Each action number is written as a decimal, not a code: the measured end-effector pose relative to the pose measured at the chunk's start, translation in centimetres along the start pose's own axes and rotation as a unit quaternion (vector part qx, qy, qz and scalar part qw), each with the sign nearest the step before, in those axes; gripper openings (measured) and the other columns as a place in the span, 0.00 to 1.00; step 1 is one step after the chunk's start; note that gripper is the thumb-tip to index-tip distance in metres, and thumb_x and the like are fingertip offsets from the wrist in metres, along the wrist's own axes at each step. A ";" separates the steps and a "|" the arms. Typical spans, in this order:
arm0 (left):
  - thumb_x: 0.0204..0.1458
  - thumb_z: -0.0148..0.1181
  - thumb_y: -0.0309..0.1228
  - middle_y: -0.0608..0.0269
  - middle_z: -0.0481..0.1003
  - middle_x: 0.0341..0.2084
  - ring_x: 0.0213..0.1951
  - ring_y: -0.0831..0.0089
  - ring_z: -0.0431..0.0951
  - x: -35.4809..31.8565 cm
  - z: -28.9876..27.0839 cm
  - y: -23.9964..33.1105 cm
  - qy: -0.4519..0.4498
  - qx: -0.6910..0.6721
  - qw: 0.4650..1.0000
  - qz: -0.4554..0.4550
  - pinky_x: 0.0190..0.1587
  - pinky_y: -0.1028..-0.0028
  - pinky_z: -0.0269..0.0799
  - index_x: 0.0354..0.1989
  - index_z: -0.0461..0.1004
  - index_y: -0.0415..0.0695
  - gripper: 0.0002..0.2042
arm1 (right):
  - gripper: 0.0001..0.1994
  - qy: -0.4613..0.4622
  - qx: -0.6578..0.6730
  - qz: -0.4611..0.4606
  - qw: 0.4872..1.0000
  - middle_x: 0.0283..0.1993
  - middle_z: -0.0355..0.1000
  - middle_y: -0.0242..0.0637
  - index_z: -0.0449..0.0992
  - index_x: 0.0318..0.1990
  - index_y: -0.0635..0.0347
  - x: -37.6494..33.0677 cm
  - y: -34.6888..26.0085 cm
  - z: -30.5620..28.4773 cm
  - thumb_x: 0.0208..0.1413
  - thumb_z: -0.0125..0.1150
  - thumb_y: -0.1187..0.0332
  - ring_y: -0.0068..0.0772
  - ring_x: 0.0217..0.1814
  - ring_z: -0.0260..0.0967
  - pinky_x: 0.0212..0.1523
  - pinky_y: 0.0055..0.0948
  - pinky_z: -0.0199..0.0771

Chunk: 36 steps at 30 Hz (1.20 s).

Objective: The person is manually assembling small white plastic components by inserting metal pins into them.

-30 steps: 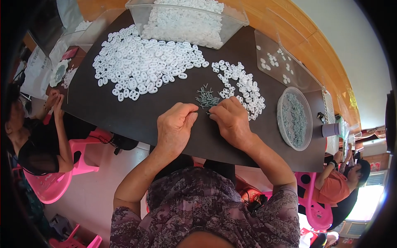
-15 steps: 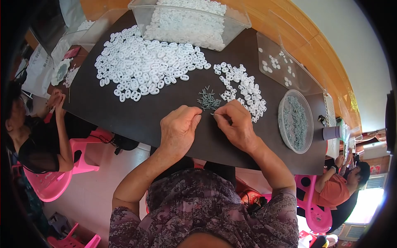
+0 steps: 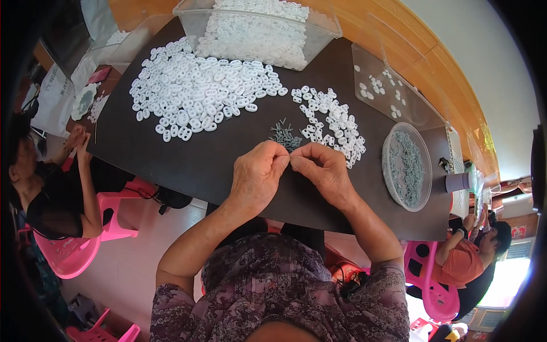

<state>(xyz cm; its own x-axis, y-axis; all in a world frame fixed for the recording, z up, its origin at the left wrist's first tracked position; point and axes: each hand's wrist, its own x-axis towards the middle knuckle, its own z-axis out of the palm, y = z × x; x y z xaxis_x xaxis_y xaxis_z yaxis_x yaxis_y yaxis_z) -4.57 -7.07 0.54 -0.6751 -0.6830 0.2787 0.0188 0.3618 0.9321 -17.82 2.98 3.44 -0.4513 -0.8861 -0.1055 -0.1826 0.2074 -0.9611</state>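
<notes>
My left hand and my right hand meet over the dark table, thumbs and forefingers pinched with the tips touching or almost touching. Whatever lies between those fingertips is too small to make out. Just beyond them is a small heap of thin grey-green screw-like pieces. To its right spreads a group of small white plastic pieces with holes. A much larger pile of white oval pieces with holes covers the far left of the table.
A clear bin full of white pieces stands at the back. On the right sits a round clear tub of grey-green pieces, near a clear lid-like tray with scattered white pieces and a purple cup. People sit on pink chairs at left and right.
My two hands have come together, fingertip to fingertip, from a small gap apart. My left hand has moved right; my right hand has shifted slightly left.
</notes>
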 end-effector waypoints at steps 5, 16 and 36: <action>0.51 0.58 0.24 0.55 0.73 0.23 0.25 0.57 0.76 0.0 0.2 0.1 0.008 0.016 1.000 0.001 0.27 0.65 0.70 0.30 0.69 0.39 0.04 | 0.06 0.010 -0.019 -0.005 1.000 0.29 0.72 0.26 0.77 0.35 0.66 -0.2 -0.3 0.1 0.55 0.60 0.71 0.12 0.31 0.64 0.31 0.16 0.65; 0.51 0.56 0.22 0.56 0.73 0.24 0.26 0.58 0.75 -0.1 0.3 -0.1 0.015 0.004 1.000 -0.004 0.28 0.65 0.69 0.31 0.67 0.40 0.03 | 0.09 0.042 0.060 0.021 0.997 0.29 0.72 0.27 0.76 0.34 0.65 -0.5 0.0 1.0 0.56 0.60 0.67 0.13 0.30 0.63 0.31 0.16 0.64; 0.51 0.57 0.22 0.59 0.73 0.22 0.23 0.68 0.74 0.1 0.4 -0.1 0.014 0.094 0.994 0.043 0.27 0.72 0.69 0.34 0.71 0.39 0.03 | 0.04 0.081 -0.003 -0.051 0.995 0.28 0.72 0.28 0.75 0.35 0.64 -0.8 0.6 0.8 0.51 0.63 0.76 0.14 0.30 0.66 0.31 0.18 0.67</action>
<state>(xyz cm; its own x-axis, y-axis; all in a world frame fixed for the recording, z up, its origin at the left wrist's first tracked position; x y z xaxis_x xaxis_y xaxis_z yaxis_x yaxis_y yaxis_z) -4.99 -6.93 0.36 -0.6563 -0.6605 0.3646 -0.0648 0.5308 0.8450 -16.89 3.47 2.77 -0.5648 -0.8245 0.0347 -0.2389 0.1232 -0.9632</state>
